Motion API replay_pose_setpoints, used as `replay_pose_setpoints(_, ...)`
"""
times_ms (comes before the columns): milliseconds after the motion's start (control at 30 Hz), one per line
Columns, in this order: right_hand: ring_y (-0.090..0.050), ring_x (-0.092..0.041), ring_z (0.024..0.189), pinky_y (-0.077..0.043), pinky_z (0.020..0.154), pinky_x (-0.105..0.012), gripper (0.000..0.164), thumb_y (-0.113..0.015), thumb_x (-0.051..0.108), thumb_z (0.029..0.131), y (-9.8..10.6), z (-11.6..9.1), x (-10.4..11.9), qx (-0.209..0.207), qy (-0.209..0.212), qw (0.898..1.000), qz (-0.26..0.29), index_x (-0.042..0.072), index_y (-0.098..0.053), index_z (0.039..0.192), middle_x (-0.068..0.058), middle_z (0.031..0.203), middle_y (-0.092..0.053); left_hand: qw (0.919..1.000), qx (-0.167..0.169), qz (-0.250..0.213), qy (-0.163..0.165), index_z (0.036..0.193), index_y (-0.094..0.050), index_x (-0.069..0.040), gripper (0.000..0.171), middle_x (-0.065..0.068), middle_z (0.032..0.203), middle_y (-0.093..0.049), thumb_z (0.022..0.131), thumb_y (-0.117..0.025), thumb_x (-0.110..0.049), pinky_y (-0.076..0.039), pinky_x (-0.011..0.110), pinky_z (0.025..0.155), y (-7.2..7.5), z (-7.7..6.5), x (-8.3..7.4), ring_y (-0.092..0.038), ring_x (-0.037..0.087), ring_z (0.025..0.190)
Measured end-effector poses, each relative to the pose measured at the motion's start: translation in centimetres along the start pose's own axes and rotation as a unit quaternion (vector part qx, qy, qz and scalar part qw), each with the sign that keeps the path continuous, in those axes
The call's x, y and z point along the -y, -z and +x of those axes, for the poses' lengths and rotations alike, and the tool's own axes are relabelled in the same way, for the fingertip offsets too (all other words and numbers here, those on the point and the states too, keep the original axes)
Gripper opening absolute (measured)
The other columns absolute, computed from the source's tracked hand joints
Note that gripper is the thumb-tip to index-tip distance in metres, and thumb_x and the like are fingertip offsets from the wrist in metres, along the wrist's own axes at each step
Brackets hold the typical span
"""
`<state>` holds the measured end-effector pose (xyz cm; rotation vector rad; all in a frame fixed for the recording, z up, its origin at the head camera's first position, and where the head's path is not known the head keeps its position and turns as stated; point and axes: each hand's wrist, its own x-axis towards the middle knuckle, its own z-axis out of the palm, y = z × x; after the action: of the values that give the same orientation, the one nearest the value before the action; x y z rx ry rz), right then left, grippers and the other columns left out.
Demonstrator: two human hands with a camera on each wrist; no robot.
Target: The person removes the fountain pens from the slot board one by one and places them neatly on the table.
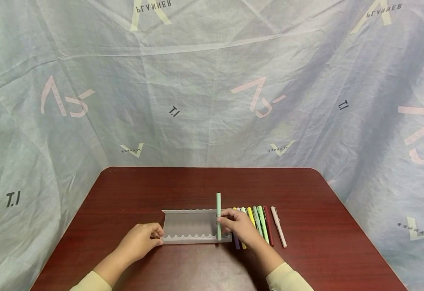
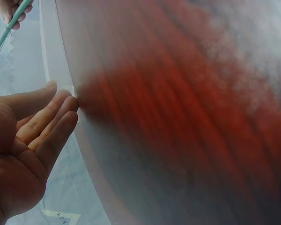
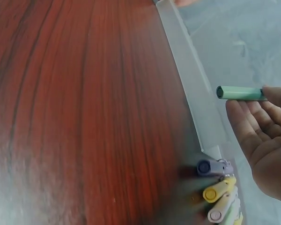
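A clear plastic tray with scalloped edges [image 1: 190, 224] lies on the table. At its left end, the thumb and fingertips of my left hand [image 1: 140, 238] pinch the near corner; the left wrist view shows that left hand [image 2: 33, 136] from the palm side. Over the tray's right end, my right hand [image 1: 239, 226] holds a light green pen [image 1: 218, 206] between thumb and fingers. The pen points away from me, its near end above the scalloped front edge. In the right wrist view the same green pen [image 3: 241, 93] sticks out past the fingertips.
Several pens lie side by side right of the tray, partly under my right forearm, among them a yellow pen [image 3: 218, 191], a purple pen [image 3: 210, 167] and a dark red pen [image 1: 269, 226]. A pale pink pen [image 1: 279, 227] lies rightmost. Printed cloth [image 1: 208, 101] surrounds the brown table [image 1: 143, 186].
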<state>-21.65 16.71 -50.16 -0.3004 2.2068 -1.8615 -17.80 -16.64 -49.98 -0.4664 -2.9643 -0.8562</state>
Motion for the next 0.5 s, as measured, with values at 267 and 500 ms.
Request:
replay_pose_setpoints(267, -0.066, -0.020, 0.085, -0.059, 0.078, -0.044, 0.033, -0.068, 0.018, 0.093, 1.4, -0.7, 0.1, -0.012, 0.002, 1.000, -0.005, -0.010, -0.062, 0.111, -0.024, 0.135, -0.051, 1.0000, 0.000, 0.002, -0.001, 0.083, -0.065, -0.025, 0.018, -0.016, 0.080, -0.069, 0.078, -0.081, -0.019, -0.052, 0.026, 0.071, 0.0, 0.0, 0.0, -0.065, 0.001, 0.078)
replay_pose_setpoints(500, -0.068, -0.022, 0.081, -0.059, 0.078, -0.041, 0.036, -0.066, 0.021, 0.095, 3.6, -1.2, -0.2, -0.025, -0.006, 0.999, -0.020, -0.008, -0.059, 0.115, -0.023, 0.118, -0.061, 1.0000, -0.001, 0.004, 0.001, 0.082, -0.065, -0.026, 0.018, -0.018, 0.079, -0.069, 0.078, -0.081, -0.019, -0.052, 0.026, 0.071, 0.0, 0.0, 0.0, -0.065, 0.001, 0.078)
